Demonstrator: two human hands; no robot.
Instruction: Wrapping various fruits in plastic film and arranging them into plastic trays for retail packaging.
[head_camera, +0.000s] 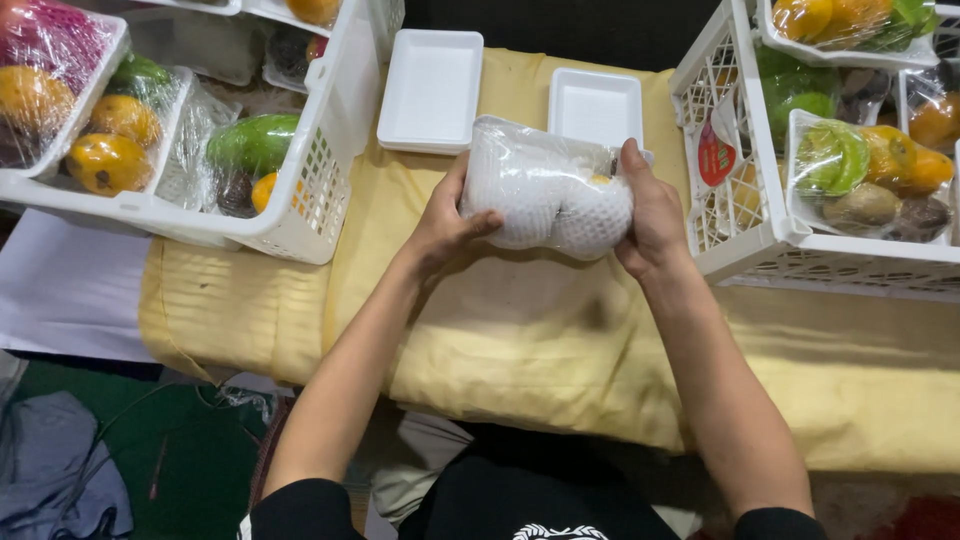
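From the head camera, looking down, the person holds a wrapped pack of fruit (548, 190) up over a table covered with a yellow cloth (500, 340). The pack is a tray of round fruit in white foam netting with clear film pulled over it. The left hand (445, 225) is closed on the left end of the pack, thumb on the front. The right hand (650, 215) is closed on the right end, fingers curled over the top. Both hands are gripping the pack, and it sits just in front of two empty white foam trays (432, 90) that lie on the cloth behind it. On the left stands a white basket (310, 190) with packs of orange and green fruit. On the right stands another white basket (740, 230), also full of wrapped fruit packs. What could go wrong, I think: the film is thin and looks slippery, so if the hands pull too hard it may tear, and if they squeeze too much the soft fruit may get bruised. If one hand lets go, the pack could tip and a fruit could roll out onto the cloth. The right hand is very close to the right basket, so it might bump its wall.
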